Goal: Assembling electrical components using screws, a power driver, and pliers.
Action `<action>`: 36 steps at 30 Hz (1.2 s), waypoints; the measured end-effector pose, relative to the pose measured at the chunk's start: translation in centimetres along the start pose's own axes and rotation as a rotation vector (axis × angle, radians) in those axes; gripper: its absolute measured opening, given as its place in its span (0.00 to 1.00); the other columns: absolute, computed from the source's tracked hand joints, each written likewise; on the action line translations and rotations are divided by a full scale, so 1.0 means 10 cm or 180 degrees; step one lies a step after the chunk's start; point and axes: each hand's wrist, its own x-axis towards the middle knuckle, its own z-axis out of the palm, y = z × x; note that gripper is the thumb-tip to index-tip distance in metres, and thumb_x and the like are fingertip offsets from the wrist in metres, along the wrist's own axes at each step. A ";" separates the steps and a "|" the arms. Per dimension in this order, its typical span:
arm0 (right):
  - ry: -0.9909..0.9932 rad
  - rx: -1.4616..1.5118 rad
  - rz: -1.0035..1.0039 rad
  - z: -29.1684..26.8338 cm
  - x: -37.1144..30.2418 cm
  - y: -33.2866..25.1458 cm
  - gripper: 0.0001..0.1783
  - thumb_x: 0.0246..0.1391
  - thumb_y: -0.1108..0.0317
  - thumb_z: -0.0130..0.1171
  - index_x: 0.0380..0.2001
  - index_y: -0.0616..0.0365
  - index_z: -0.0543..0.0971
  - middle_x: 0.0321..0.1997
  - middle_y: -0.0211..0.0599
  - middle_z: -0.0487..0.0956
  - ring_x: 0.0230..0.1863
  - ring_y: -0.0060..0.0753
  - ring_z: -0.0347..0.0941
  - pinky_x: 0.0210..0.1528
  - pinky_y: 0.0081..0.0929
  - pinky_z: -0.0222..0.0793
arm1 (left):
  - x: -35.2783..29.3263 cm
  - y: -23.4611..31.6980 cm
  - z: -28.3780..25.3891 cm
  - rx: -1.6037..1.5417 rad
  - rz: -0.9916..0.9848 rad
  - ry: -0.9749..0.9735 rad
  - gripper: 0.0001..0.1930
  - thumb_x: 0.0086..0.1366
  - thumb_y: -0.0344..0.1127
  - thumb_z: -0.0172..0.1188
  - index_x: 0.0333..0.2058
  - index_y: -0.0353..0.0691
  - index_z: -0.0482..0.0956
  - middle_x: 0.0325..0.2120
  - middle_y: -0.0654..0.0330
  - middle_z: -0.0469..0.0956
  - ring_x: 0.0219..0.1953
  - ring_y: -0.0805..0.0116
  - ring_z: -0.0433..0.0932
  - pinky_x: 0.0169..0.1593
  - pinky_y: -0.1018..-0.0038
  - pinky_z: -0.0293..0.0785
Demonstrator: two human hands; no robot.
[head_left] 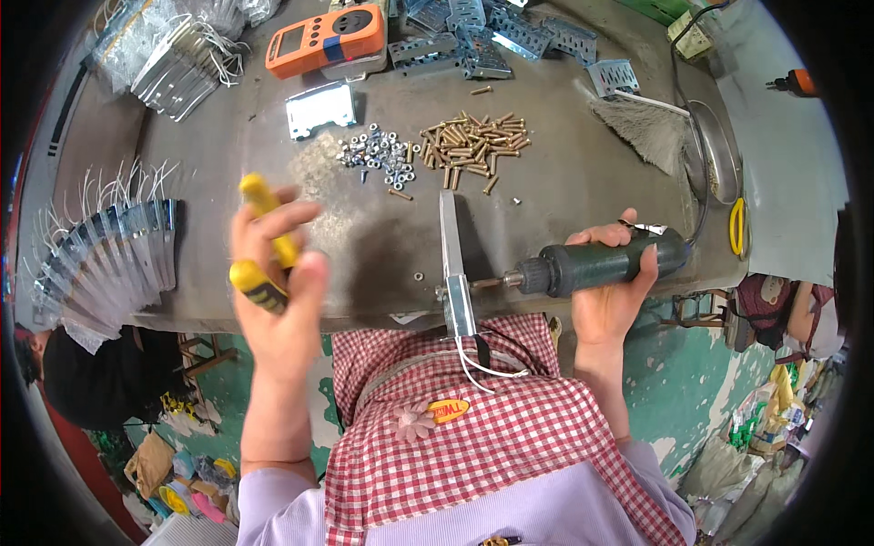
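Observation:
My left hand (278,273) is closed around yellow-and-black-handled pliers (258,194), slightly blurred and raised over the table's front edge; their jaws cannot be made out. A dark electric screwdriver (605,264) lies across my right hand (612,296), fingers wrapped round its body. Its bit points left and meets a narrow silver metal part (452,241) at the table edge. Two white wires (482,364) hang from that part toward my apron. Beyond it are a pile of brass-coloured screws (469,146) and a heap of small nuts (381,155).
On the left stands a fanned row of wired metal parts (118,255). Farther back are an orange meter (326,41), a shiny bracket (320,109) and perforated metal brackets (482,41). A brush (642,132), a metal tray (717,150) and yellow-handled scissors (736,227) lie at the right.

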 end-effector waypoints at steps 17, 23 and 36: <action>-0.0167 0.0145 0.0040 0.03 0.00 0.01 0.23 0.45 0.65 0.59 0.46 0.54 0.66 0.32 0.26 0.67 0.38 0.24 0.64 0.55 0.38 0.54 | 0.04 0.44 0.65 -0.1678 0.0135 -0.0305 0.22 0.49 0.45 0.61 0.39 0.40 0.67 0.37 0.61 0.60 0.31 0.78 0.59 0.27 0.83 0.58; -0.0134 -0.0092 -0.0156 0.04 -0.04 -0.03 0.21 0.47 0.61 0.58 0.44 0.50 0.66 0.31 0.26 0.67 0.37 0.26 0.64 0.52 0.38 0.55 | 0.08 0.38 0.66 -0.1297 0.0639 -0.0553 0.15 0.51 0.43 0.60 0.32 0.42 0.68 0.34 0.62 0.59 0.28 0.78 0.57 0.25 0.84 0.57; -0.0020 0.0157 -0.0279 -0.05 -0.07 0.04 0.18 0.48 0.58 0.57 0.41 0.47 0.67 0.31 0.24 0.67 0.38 0.25 0.64 0.52 0.37 0.56 | 0.07 0.42 0.75 -0.1571 0.0525 -0.0667 0.15 0.48 0.43 0.62 0.27 0.43 0.66 0.34 0.61 0.58 0.27 0.77 0.58 0.23 0.84 0.56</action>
